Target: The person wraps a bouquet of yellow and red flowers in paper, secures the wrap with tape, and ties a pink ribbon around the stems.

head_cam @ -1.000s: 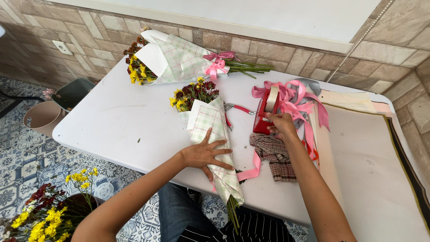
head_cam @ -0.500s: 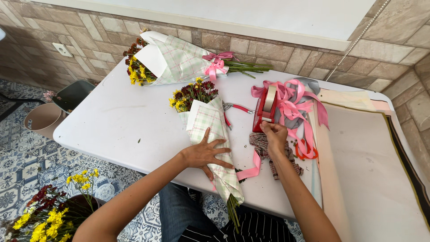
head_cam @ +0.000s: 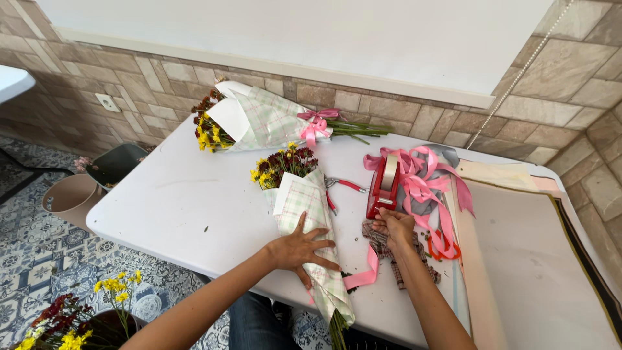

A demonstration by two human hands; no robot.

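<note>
Left hand [head_cam: 303,249] lies flat with fingers spread, pressing down on the checked-paper bouquet [head_cam: 304,227] in the middle of the white table [head_cam: 168,201], and it has not budged since a second ago. Right hand [head_cam: 394,228] is where we see the change: a second back it was up among the pink ribbons [head_cam: 427,181], and now it has dropped to the near end of the red tape dispenser [head_cam: 382,188], fingers curled in against its base. Whether it is pinching tape there, we cannot tell. The dispenser itself now stands clear, upright, with the ribbon tangle just behind and to its right. Under that wrist we have a scrap of plaid cloth [head_cam: 395,259], and a loose pink ribbon strip [head_cam: 364,272] runs between the two hands. Red-handled pruners [head_cam: 343,186] lie beside the bouquet's wrap. Farther back, a second wrapped bouquet [head_cam: 259,120] with a pink bow rests near the brick wall, unchanged.
</note>
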